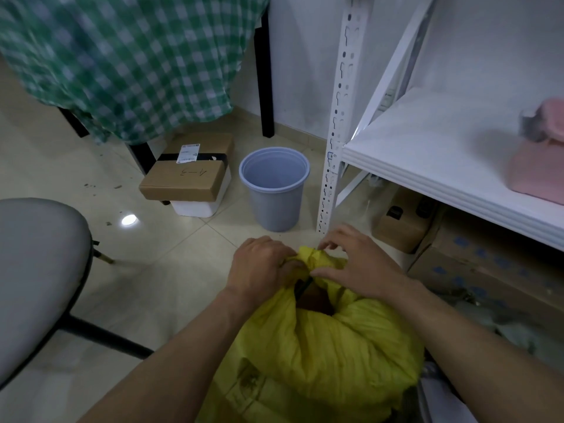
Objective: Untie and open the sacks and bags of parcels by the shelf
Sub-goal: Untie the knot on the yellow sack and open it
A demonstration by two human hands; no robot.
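sack (332, 346), yellow and full, stands low in the middle of the head view, on the tiled floor (171, 270) just beside the front post (334, 132) of the white shelf (427, 154). its neck (317, 257) is bunched into a twisted knot at the top, pointing away from the person. the left hand (259, 267) grips the neck from the left, fingers curled round the gathered plastic and knuckles up. the right hand (357, 264) comes in from the right, its fingertips pinching folds at the tip and near side of the knot, with the palm over the sack's shoulder. just below the knot a dark gap (314, 300) shows something brown inside; what it is cannot be told. faint print marks the sack's lower left side, too blurred to read. both forearms are bare and reach in from the bottom edge. beyond the hands a grey-blue bin (274, 203) stands upright on the floor, near the post. left of it lie stacked boxes (183, 181), a brown one on a white one, with another labelled brown one behind. a green checked cloth (122, 62) hangs over them from a dark-legged table. a grey chair (33, 270) fills the left edge. on the shelf board sits a pink thing (537, 172), blurred. under the board are brown cartons (399, 230).
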